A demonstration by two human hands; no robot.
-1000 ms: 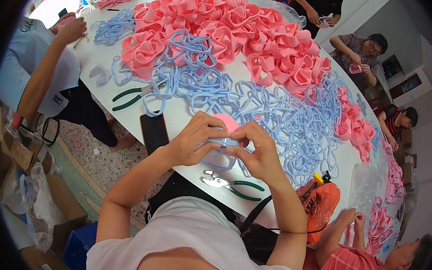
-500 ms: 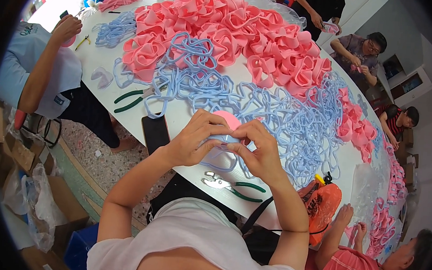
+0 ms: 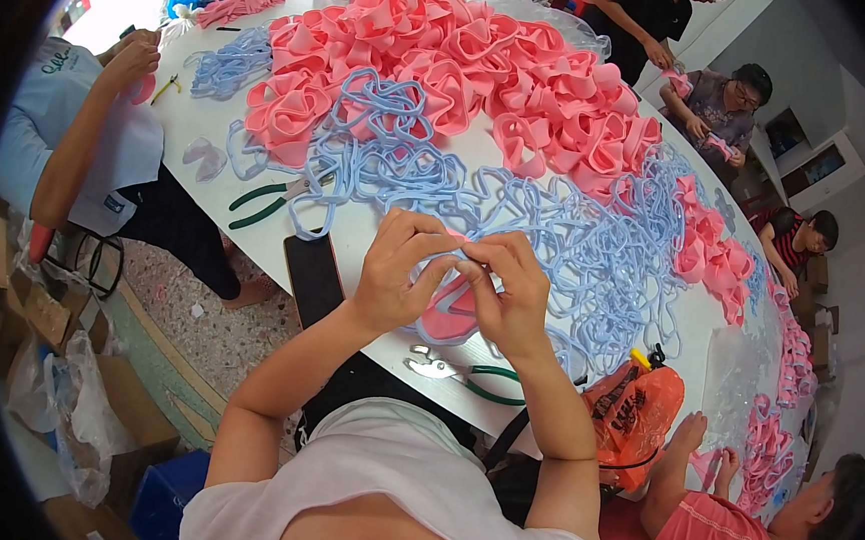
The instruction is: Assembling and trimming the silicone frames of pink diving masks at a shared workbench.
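Your left hand (image 3: 397,273) and your right hand (image 3: 513,296) meet above the near edge of the white counter (image 3: 376,221), fingertips touching. The fingers of both hands are pressed together in a pinch on a pale blue strip (image 3: 450,261) that runs along the top of a pink foam piece (image 3: 447,311). That piece hangs below your fingers, just above the counter; most of it is hidden by your hands, so you cannot tell its long axis or which way it points.

The only container near you is an orange plastic bag (image 3: 633,410) hanging off the counter edge to your right; its contents do not show.

A black phone (image 3: 314,274) lies flat just left of your left wrist. Green-handled pliers (image 3: 465,375) lie at the counter edge right under your forearms, handles pointing right. A second pair of green-handled pliers (image 3: 262,203) rests farther left. Beyond your hands, a tangle of blue strips (image 3: 594,251) crowds the counter, and behind it sits a heap of pink foam pieces (image 3: 466,72). Other people sit around the counter, one in a light blue shirt (image 3: 52,123) at your left.
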